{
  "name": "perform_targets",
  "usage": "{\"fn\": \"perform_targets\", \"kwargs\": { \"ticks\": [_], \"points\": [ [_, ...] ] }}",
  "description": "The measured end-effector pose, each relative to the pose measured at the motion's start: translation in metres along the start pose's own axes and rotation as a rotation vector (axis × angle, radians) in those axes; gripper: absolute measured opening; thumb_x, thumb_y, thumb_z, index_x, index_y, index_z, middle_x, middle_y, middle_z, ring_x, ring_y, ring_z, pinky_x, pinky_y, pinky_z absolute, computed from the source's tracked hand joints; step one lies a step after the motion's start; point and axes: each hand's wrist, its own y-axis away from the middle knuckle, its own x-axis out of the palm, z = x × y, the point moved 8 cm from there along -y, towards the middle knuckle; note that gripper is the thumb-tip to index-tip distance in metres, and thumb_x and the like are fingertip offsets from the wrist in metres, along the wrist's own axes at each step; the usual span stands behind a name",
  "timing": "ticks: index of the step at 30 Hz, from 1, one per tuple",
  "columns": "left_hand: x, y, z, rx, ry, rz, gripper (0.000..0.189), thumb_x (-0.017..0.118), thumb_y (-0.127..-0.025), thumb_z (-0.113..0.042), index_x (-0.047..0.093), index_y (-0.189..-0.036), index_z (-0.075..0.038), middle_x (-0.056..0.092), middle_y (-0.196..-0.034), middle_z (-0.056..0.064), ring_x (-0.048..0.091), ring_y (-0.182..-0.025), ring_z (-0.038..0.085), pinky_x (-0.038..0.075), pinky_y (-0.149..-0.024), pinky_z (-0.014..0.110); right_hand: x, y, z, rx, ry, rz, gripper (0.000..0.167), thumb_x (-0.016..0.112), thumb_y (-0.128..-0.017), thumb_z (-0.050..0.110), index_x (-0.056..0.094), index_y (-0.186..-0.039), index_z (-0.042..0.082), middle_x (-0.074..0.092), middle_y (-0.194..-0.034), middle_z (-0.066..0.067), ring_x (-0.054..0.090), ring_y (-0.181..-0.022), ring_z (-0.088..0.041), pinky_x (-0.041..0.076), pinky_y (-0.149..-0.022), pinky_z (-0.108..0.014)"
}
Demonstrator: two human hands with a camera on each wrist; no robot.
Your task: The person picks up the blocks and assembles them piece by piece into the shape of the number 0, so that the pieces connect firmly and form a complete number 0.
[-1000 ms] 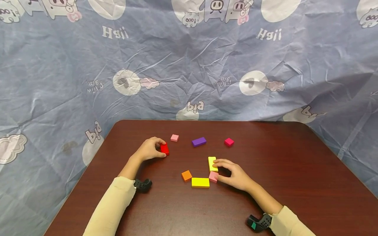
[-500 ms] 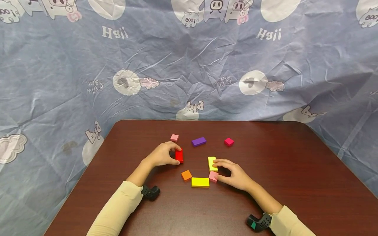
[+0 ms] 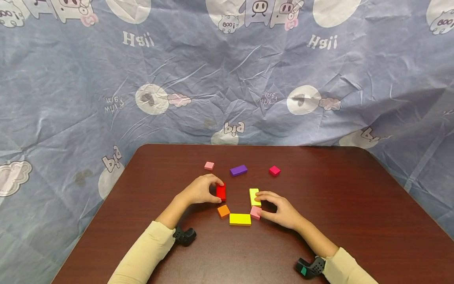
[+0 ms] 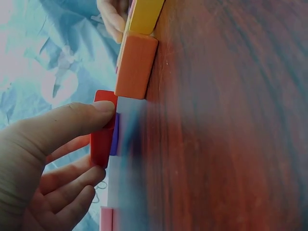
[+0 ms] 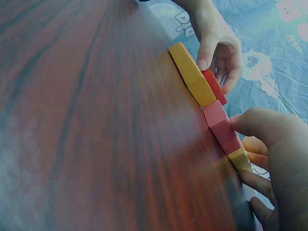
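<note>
My left hand (image 3: 200, 190) pinches a red rectangular block (image 3: 221, 192) between thumb and fingers, just behind the orange block (image 3: 224, 211). In the left wrist view the thumb lies on the red block's face. My right hand (image 3: 284, 211) spans two touching pieces: its thumb is against a pink block (image 3: 255, 212), its fingertips on an upright-lying yellow block (image 3: 253, 193) behind it. A second yellow block (image 3: 240, 219) lies crosswise in front, its right end at the pink block and its left end at the orange one. Fingers partly cover the rear yellow block.
Farther back on the dark wooden table (image 3: 319, 177) lie a small pink block (image 3: 209, 166), a purple block (image 3: 239, 170) and a crimson block (image 3: 274, 170). A blue printed cloth (image 3: 198, 79) hangs behind the table. Both wrists wear black devices.
My left hand has carried the red block rightward and toward me, from the left side to just behind the orange block. My right hand has stayed in place on its two blocks.
</note>
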Motion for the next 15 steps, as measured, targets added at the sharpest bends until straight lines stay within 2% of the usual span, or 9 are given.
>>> {"fn": "perform_targets", "kwargs": {
  "ticks": [8,15],
  "points": [
    [0.0069,0.0002,0.0005,-0.006,-0.018,0.027,0.044,0.085,-0.071,-0.025,0.068,-0.11,-0.013,0.061,-0.107,0.0,0.058,-0.095,0.019,0.048,-0.084,0.036,0.0004,0.0003,0.0016,-0.005,0.001,0.005,0.038,0.078,-0.082,0.018,0.067,-0.118,0.014,0.06,-0.129,-0.001,0.053,-0.122,-0.024,0.04,-0.103,-0.036],
    [0.0098,0.0019,-0.0008,0.037,0.002,0.076,0.039,0.08,-0.078,-0.024,0.068,-0.112,-0.011,0.061,-0.107,0.002,0.058,-0.097,0.021,0.049,-0.086,0.036,-0.0008,0.0,0.0029,0.0,0.0,0.005,0.038,0.078,-0.082,0.018,0.067,-0.118,0.013,0.059,-0.129,-0.001,0.053,-0.122,-0.024,0.04,-0.103,-0.037]
  ]
}}
